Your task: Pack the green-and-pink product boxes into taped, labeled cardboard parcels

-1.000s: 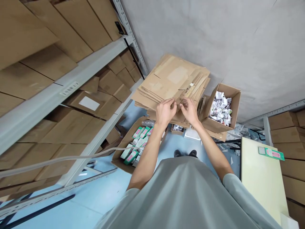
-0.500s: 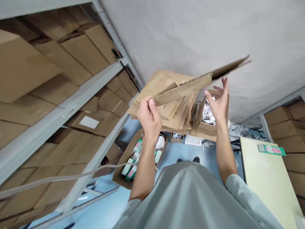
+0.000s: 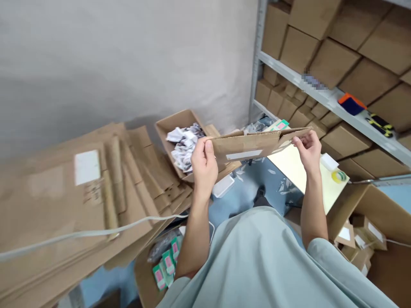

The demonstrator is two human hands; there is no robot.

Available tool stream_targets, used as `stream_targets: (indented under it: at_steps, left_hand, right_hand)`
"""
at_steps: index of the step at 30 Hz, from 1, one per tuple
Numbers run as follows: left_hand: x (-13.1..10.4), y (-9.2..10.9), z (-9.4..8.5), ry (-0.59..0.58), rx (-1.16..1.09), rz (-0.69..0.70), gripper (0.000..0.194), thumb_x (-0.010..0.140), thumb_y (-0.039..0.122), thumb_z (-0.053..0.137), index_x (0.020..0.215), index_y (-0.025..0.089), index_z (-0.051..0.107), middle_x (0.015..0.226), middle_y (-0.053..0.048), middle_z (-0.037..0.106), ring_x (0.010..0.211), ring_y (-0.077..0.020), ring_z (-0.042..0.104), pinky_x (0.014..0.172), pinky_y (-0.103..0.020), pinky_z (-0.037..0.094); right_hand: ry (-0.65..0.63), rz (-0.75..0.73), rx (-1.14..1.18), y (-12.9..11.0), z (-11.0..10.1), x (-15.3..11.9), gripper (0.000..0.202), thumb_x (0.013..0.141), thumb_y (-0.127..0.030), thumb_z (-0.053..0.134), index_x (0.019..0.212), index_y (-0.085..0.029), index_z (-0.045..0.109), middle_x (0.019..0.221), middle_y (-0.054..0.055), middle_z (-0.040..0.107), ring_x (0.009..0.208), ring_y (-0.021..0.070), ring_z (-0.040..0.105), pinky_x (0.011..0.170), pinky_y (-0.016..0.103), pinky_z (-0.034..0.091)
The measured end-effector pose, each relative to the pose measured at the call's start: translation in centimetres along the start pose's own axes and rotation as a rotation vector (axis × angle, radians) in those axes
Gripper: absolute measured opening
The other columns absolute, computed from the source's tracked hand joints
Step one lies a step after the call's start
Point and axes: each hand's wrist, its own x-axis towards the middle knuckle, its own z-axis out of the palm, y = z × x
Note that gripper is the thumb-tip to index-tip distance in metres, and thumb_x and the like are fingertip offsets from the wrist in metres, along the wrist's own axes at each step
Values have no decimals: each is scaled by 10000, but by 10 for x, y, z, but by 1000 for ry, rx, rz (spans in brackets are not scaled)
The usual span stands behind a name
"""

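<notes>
Stretched between my two hands is a flattened cardboard box (image 3: 253, 143), with a white label on the side facing me. My left hand (image 3: 204, 164) pinches its left end, thumb on top. At the other end, my right hand (image 3: 308, 149) is closed on the edge near a folded flap. Behind the left hand stands an open carton (image 3: 160, 124) filled with crumpled paper (image 3: 183, 145). Below the right hand is a pale yellow table (image 3: 326, 182) with a roll of tape (image 3: 339, 176) and a green and pink box (image 3: 281, 125) on it.
Stacked flat cardboard (image 3: 58, 192) fills the left, crossed by a white cable (image 3: 96, 232). A carton (image 3: 141, 273) of green and pink packages stands low left. Another large carton (image 3: 382, 201) holds small boxes at right. Shelving (image 3: 289, 72) with boxes rises at back right.
My view has swung to the right, toward the table and right-hand shelves. My right hand, formerly spread near the cardboard's end, has closed on it, and the cardboard is now more level.
</notes>
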Motion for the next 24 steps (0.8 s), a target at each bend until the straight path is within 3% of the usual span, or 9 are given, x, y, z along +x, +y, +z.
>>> stream_targets:
  at_steps: [5,10,13,15,18,21,24]
  left_hand:
    - [1,-21,149,-292,41,0,445,1208,512,429,1196,236,778,1086,-86,755,1027,-226,730,976,-340,578]
    - [-5,-64,301,-449,11,-59,286,1151,395,545,1226,215,754,1186,-127,774,1114,-261,753,990,-385,630]
    - [-15,-88,376,-575,-39,-162,226,1054,263,643,1264,203,702,1195,-128,778,1101,-255,774,954,-383,664]
    - [-23,-99,414,-629,-47,-210,252,1007,197,654,1258,209,685,1191,-122,787,1122,-253,780,993,-402,670]
    - [-35,-105,454,-705,-34,-255,245,984,161,652,1221,204,694,1202,-132,794,1123,-254,786,1027,-422,671]
    - [-42,-106,481,-774,4,-275,248,984,148,639,1217,187,717,1222,-145,799,1094,-248,788,1021,-410,671]
    - [-42,-109,498,-806,82,-247,268,999,170,646,1250,182,741,1260,-148,805,1105,-252,783,1043,-399,651]
  right_hand:
    - [249,188,-64,84,-86,-22,474,879,-653,864,1006,-271,614,908,-1,706,800,195,681,739,345,620]
    - [335,432,-72,164,-141,-37,469,824,-637,847,966,-266,599,960,47,771,915,246,755,856,401,646]
    - [363,562,-95,203,-168,-48,475,795,-642,845,935,-260,601,950,70,790,910,263,774,860,409,637]
    - [359,634,-140,225,-183,-56,497,791,-679,835,927,-262,601,942,76,797,899,270,779,856,412,634]
    - [337,728,-241,248,-196,-67,570,784,-787,792,931,-267,611,940,86,809,880,279,777,868,430,632]
    - [334,840,-354,258,-198,-75,592,797,-842,747,897,-284,577,869,80,795,844,290,764,835,422,616]
    - [334,928,-414,259,-197,-80,537,851,-791,739,905,-294,541,799,55,768,824,292,758,799,390,591]
